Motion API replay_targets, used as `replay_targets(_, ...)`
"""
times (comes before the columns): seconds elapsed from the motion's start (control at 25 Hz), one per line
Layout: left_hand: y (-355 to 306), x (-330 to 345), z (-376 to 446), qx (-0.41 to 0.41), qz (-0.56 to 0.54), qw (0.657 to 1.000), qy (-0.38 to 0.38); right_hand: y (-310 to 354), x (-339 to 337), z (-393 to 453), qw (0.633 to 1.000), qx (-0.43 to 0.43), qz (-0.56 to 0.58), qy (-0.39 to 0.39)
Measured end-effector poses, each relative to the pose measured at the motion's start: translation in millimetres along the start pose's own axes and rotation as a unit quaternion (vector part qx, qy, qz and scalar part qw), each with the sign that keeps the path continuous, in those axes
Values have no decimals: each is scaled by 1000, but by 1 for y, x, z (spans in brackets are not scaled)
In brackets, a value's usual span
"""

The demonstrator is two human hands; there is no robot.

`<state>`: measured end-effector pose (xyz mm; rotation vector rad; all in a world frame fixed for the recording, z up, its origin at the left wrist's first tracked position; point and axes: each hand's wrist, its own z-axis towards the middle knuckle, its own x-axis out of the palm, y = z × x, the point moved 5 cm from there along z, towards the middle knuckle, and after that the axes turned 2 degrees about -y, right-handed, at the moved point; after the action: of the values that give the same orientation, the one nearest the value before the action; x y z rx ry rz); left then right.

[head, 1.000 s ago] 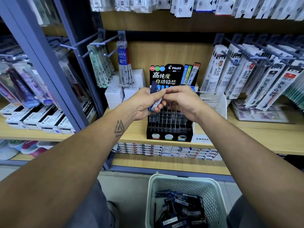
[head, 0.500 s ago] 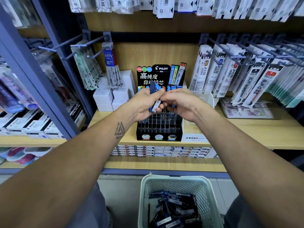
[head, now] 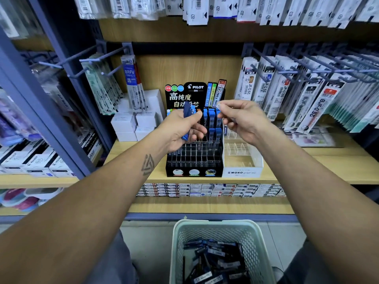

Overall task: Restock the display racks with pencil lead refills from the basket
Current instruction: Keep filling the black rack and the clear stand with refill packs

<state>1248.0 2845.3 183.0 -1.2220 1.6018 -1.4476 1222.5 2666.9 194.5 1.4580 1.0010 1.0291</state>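
A bunch of slim blue plastic lead-refill cases [head: 188, 117] is gripped in the left hand [head: 182, 130], one case pinched by the right hand [head: 240, 119] above the black tiered display rack [head: 194, 158]; judged light, rigid, slippery, best pinched mid-body.

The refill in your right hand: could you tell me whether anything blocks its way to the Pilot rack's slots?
Nothing visible does. The right hand pinches a refill just above the rack, whose open slots lie directly below; the left hand is off to the left.
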Motion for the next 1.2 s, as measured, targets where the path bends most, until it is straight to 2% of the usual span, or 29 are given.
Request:
replay_targets(0.2,2,9,16,17,0,1000,-25,4,-40,13,990,-38,-116,-72)
replay_targets(0.32,5,21,21,19,-2,1000,-13,9,-58,14,946,-92,-287,-121)
replay_targets(0.4,8,26,25,17,0,1000,-5,12,-64,17,922,-121,-332,-156)
replay_targets(0.56,11,29,29,16,2,1000,-3,10,-63,34,910,-135,-371,-131)
replay_targets(0.84,11,31,33,19,15,1000,13,-2,-52,49,839,-175,-501,-121)
replay_targets(1.08,12,32,33,14,17,1000,19,-11,-36,53,807,-156,-564,-78)
replay_targets(1.2,12,30,32,13,17,1000,21,-10,-33,57,809,-155,-561,-85)
